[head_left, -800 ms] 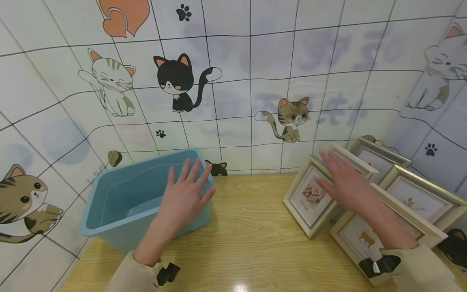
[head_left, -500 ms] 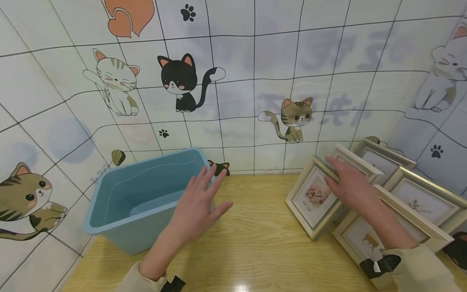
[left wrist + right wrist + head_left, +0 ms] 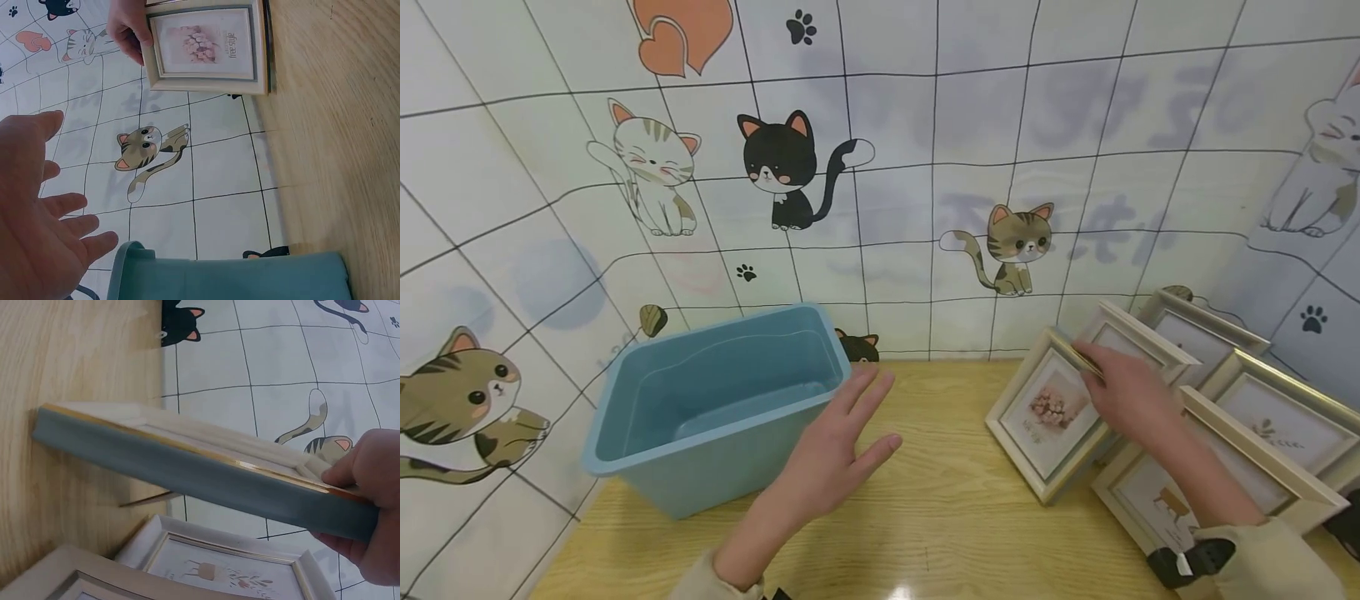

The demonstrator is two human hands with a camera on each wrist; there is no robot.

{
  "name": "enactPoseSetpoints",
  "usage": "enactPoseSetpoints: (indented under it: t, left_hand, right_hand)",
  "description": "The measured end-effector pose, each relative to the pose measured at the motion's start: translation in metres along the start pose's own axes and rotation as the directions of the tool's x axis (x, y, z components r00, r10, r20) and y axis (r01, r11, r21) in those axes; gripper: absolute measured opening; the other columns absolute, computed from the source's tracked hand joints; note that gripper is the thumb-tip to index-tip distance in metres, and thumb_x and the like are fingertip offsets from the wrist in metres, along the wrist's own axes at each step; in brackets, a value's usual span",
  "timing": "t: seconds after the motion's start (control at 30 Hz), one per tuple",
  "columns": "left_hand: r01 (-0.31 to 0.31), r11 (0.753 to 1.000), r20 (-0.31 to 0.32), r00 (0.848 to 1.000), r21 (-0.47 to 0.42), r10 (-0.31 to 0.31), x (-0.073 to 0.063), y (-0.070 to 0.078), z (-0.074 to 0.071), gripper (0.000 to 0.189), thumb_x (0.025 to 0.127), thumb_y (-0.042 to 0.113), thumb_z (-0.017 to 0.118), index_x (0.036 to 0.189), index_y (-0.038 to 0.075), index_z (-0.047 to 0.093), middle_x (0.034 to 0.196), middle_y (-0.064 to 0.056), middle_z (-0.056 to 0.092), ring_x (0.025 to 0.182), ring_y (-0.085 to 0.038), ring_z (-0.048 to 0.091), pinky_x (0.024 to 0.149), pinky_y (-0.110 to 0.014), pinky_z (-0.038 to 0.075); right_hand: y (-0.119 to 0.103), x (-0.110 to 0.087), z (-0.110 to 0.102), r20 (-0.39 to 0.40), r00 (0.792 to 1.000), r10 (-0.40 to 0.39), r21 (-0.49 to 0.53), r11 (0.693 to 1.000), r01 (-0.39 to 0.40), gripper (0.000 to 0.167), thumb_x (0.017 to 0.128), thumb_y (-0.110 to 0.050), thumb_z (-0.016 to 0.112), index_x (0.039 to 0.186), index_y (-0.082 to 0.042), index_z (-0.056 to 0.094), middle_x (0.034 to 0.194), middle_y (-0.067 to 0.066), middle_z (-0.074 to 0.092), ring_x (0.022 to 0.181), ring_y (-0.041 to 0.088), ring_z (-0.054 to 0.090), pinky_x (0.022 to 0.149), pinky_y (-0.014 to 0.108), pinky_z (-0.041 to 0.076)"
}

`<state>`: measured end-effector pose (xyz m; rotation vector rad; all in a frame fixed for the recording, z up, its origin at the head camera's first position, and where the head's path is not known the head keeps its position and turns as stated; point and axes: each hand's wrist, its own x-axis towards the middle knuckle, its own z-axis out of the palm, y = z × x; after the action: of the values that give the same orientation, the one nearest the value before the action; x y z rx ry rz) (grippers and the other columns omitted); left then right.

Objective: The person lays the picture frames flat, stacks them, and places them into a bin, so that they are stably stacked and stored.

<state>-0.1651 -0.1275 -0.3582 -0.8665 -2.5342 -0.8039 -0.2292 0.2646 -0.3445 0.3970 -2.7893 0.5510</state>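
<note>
My right hand (image 3: 1131,400) grips the top edge of a picture frame (image 3: 1047,408) with a pink flower print. In the right wrist view the thumb lies on the front of this frame (image 3: 206,472) and the fingers go behind it; its lower end meets the table. My left hand (image 3: 827,454) is held in the air in front of the right end of a blue plastic bin (image 3: 715,454), fingers spread and holding nothing. The left wrist view shows that hand (image 3: 37,212) with its palm bare.
Several other picture frames lean together at the right, among them one with an animal print (image 3: 1165,500) and one with a leaf print (image 3: 1273,417). A wall covering (image 3: 895,208) with cartoon cats rises behind the wooden table (image 3: 940,500).
My right hand has come down onto the top of the flower-print frame and now grips it. My left hand has moved right, from over the bin to beside its right end.
</note>
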Motion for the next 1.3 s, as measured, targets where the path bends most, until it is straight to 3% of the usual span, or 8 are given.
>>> enactPoseSetpoints:
  t: [0.17,0.27,0.4,0.53,0.73,0.9,1.17,1.3]
  left_hand:
    - [-0.015,0.999,-0.006,1.000,-0.048,0.015,0.001,0.001,0.007,0.068,0.103,0.033,0.064,0.162,0.018,0.035,0.164,-0.008,0.033,0.147,-0.030,0.037,0.104,-0.057,0.045]
    - [-0.013,0.995,0.008,1.000,-0.097,0.014,0.001,0.001,0.013,0.066,0.103,0.032,0.064,0.161,0.017,0.036,0.163,-0.008,0.034,0.146,-0.030,0.037,0.106,-0.056,0.043]
    - [-0.013,0.986,0.029,0.999,-0.168,0.019,0.003,0.000,0.021,0.065,0.104,0.031,0.063,0.161,0.017,0.036,0.163,-0.005,0.035,0.146,-0.029,0.037,0.109,-0.056,0.040]
    - [-0.029,0.966,0.028,0.999,-0.258,0.037,0.006,-0.004,0.029,0.062,0.105,0.028,0.061,0.161,0.017,0.036,0.163,-0.003,0.036,0.146,-0.028,0.037,0.111,-0.055,0.039]
    - [-0.064,0.866,0.069,0.991,-0.497,0.113,0.014,-0.009,0.041,0.065,0.103,0.015,0.064,0.161,0.012,0.035,0.163,-0.006,0.035,0.146,-0.026,0.038,0.110,-0.046,0.042]
    - [-0.084,0.804,0.125,0.973,-0.588,0.193,0.017,-0.004,0.047,0.065,0.106,0.024,0.058,0.163,0.015,0.028,0.165,-0.004,0.032,0.143,-0.028,0.043,0.109,-0.046,0.043]
    - [0.009,0.691,0.206,0.957,-0.723,0.202,0.016,0.004,0.054,0.059,0.112,0.025,0.041,0.165,0.014,0.019,0.168,-0.007,0.024,0.143,-0.027,0.042,0.108,-0.040,0.044]
    - [0.057,0.682,0.246,0.952,-0.729,0.182,0.015,0.007,0.055,0.058,0.113,0.024,0.039,0.166,0.019,0.017,0.169,0.000,0.019,0.146,-0.022,0.035,0.110,-0.037,0.041]
  right_hand:
    - [-0.001,-0.013,0.008,-0.127,0.989,-0.071,0.112,0.990,0.085,0.041,0.099,-0.001,0.063,0.139,0.004,0.057,0.092,0.022,0.066,0.061,0.014,0.046,0.054,0.032,0.039]
    - [-0.003,-0.022,0.011,-0.165,0.983,-0.078,0.215,0.970,0.113,0.040,0.101,-0.004,0.064,0.141,-0.002,0.059,0.076,0.007,0.056,0.058,0.009,0.041,0.050,0.028,0.036]
    - [-0.012,-0.035,0.014,-0.146,0.988,-0.048,0.395,0.913,0.102,0.041,0.103,-0.009,0.063,0.143,-0.006,0.059,0.077,0.004,0.056,0.061,0.010,0.048,0.050,0.028,0.041]
    - [-0.023,-0.044,0.018,-0.150,0.986,-0.074,0.526,0.838,0.143,0.039,0.100,-0.003,0.064,0.139,-0.002,0.061,0.088,0.003,0.069,0.071,0.012,0.061,0.057,0.026,0.049]
    - [-0.035,-0.053,0.026,-0.180,0.968,-0.174,0.624,0.741,0.249,0.039,0.094,0.011,0.064,0.133,0.002,0.064,0.108,-0.009,0.072,0.080,0.009,0.067,0.063,0.025,0.054]
    - [-0.043,-0.062,0.037,-0.189,0.956,-0.225,0.662,0.689,0.294,0.043,0.091,0.016,0.063,0.132,0.002,0.065,0.125,-0.014,0.069,0.089,0.008,0.069,0.068,0.025,0.056]
    - [-0.050,-0.062,0.046,-0.194,0.955,-0.223,0.739,0.607,0.292,0.045,0.092,0.018,0.060,0.133,0.001,0.065,0.123,-0.009,0.072,0.089,0.010,0.071,0.066,0.028,0.058]
    - [-0.052,-0.058,0.047,-0.183,0.962,-0.205,0.758,0.593,0.271,0.045,0.093,0.017,0.059,0.134,-0.001,0.065,0.119,-0.008,0.073,0.087,0.012,0.072,0.062,0.031,0.059]
